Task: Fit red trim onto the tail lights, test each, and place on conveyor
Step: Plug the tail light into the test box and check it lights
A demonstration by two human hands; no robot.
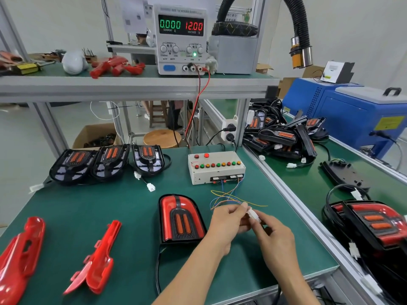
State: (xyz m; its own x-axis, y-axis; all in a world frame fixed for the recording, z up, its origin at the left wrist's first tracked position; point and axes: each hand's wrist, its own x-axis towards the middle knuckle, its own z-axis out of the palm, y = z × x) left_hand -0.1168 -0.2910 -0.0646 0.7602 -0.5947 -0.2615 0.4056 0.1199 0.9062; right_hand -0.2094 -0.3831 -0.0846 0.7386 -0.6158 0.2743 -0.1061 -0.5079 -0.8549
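Observation:
A tail light with red trim fitted [179, 219] lies face up on the green mat in front of me. Just right of it, my left hand [226, 223] and my right hand [275, 234] pinch a white connector [253, 214] between them. Thin coloured wires [229, 198] run from the connector to the white test box [215, 167] with its row of buttons. Three untrimmed black tail lights [110, 161] stand at the back left. Two loose red trim pieces [97, 258] lie at the front left. The power supply [181, 38] reads 0.000 A and 12.00 V.
The conveyor [308, 188] runs along the right, carrying a pile of black tail lights [284, 133] and a finished red one [370, 223] near me. A blue machine [352, 113] stands beyond it. More red trim parts [116, 66] sit on the upper shelf.

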